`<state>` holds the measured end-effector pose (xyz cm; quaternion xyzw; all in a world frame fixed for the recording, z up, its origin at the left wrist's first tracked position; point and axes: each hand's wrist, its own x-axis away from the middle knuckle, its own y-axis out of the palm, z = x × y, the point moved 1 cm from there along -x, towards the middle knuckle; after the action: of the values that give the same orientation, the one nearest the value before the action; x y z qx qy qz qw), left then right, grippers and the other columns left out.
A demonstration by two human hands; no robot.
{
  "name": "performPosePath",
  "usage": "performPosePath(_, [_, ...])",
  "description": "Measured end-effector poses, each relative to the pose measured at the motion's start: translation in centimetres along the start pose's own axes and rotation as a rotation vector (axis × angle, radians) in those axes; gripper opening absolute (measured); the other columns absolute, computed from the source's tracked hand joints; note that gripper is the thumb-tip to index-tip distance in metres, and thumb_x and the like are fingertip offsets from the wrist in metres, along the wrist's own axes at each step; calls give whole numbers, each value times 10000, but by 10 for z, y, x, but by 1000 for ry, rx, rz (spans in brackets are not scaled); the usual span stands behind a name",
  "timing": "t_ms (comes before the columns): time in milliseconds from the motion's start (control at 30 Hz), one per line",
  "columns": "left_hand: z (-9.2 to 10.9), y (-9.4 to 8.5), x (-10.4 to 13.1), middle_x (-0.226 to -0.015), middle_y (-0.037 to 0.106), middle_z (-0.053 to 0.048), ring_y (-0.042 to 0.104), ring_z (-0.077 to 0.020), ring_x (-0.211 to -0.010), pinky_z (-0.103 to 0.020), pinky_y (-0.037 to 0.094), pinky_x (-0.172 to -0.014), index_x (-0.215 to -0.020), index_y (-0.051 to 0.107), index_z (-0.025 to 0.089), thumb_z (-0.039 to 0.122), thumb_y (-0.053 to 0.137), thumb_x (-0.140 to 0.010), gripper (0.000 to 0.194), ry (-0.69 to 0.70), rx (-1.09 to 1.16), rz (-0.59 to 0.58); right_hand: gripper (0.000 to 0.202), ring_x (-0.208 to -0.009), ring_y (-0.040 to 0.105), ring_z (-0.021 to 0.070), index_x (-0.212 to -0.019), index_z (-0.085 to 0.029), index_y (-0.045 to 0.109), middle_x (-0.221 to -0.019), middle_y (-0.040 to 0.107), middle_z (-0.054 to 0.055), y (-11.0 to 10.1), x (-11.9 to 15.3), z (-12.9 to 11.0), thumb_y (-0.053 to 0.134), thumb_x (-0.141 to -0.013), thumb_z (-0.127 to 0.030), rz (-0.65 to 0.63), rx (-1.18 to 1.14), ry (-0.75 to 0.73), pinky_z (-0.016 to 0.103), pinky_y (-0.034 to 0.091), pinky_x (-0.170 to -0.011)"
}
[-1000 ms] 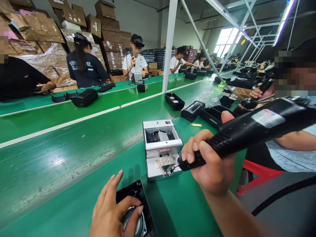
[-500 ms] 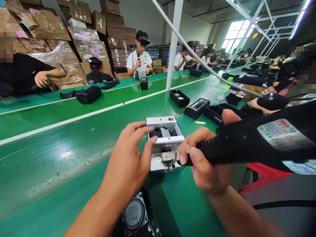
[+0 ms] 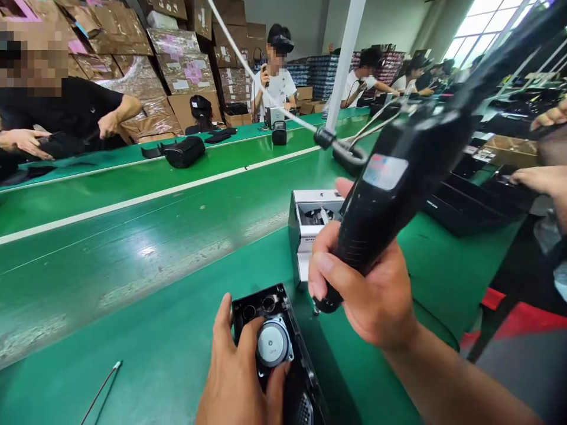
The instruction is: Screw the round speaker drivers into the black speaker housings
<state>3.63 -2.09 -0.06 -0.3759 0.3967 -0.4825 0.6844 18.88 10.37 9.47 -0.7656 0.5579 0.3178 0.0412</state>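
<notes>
In my closed right hand [image 3: 372, 289] is a black electric screwdriver [image 3: 376, 195], tilted with its tip down, over the green bench. Behind it stands a white-and-grey screw feeder [image 3: 305, 236], partly covered by the screwdriver and my fingers. My left hand [image 3: 243, 366] reaches into a black speaker housing [image 3: 305, 348] near the front of the bench. Its index finger and thumb are curled round a round metal-backed speaker [image 3: 271, 343] inside, and another finger lies along the housing's left edge. The lower part of the housing runs out of view.
A thin red-and-black wire with a white connector [image 3: 117, 365] lies at the lower left. Beyond the bench runs a green conveyor [image 3: 177, 218] with a black case [image 3: 185, 151] at its far side. A hanging cable [image 3: 283, 106] crosses overhead. Co-workers sit opposite and at right.
My left hand has moved from the screw feeder down to the speaker in the housing. My right hand has swung the screwdriver upright, away from the feeder's screw outlet. The view has shifted.
</notes>
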Motion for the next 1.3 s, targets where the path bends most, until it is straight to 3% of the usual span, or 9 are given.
performPosePath(200, [3, -7, -3, -1702, 210, -247, 657, -441, -1325, -629, 618, -1020, -1237, 690, 187, 302, 643, -922, 339, 14, -40, -3, 266, -549, 557, 78, -1019, -277, 540, -806, 577, -66, 26, -1, 17, 647, -952, -44, -20, -43, -153, 233, 491, -504])
performPosePath(567, [-4, -5, -6, -1662, 243, -253, 673, -470, -1255, -667, 639, -948, -1220, 693, 168, 299, 679, -887, 358, 97, -22, 39, 315, -535, 562, 85, -1067, -278, 460, -812, 550, -71, 22, 3, 41, 662, -918, -87, -114, -25, -64, 258, 494, -492])
performPosePath(733, [-4, -4, -5, -1682, 228, -199, 674, -436, -1251, -646, 654, -924, -1224, 698, 207, 339, 642, -897, 358, 34, 11, 10, 320, -528, 557, 71, -1092, -269, 474, -798, 560, -82, 21, 1, 49, 683, -920, -97, -96, -65, -31, 238, 505, -506])
performPosePath(933, [-4, -4, -5, -1691, 223, -168, 604, -434, -1359, -641, 625, -995, -1227, 706, 217, 383, 616, -911, 367, 2, 31, -5, 316, -532, 561, 89, -1058, -273, 462, -788, 556, -76, 21, 2, 48, 691, -909, -114, -107, -80, -4, 271, 506, -513])
performPosePath(1100, [-7, -3, -7, -1664, 244, -188, 431, -478, -1518, -651, 618, -1002, -1241, 702, 221, 575, 677, -873, 511, 0, 85, -40, 306, -542, 567, 103, -1031, -286, 445, -816, 560, -60, 21, 3, 45, 681, -917, -128, -100, -70, 51, 295, 514, -515])
performPosePath(1300, [-5, -4, -8, -1672, 251, -164, 413, -470, -1534, -644, 627, -998, -1216, 708, 228, 508, 607, -921, 419, -45, 80, -34, 336, -537, 566, 94, -1070, -277, 470, -820, 585, -62, 19, 7, 53, 736, -894, -170, -81, -73, 52, 277, 530, -519])
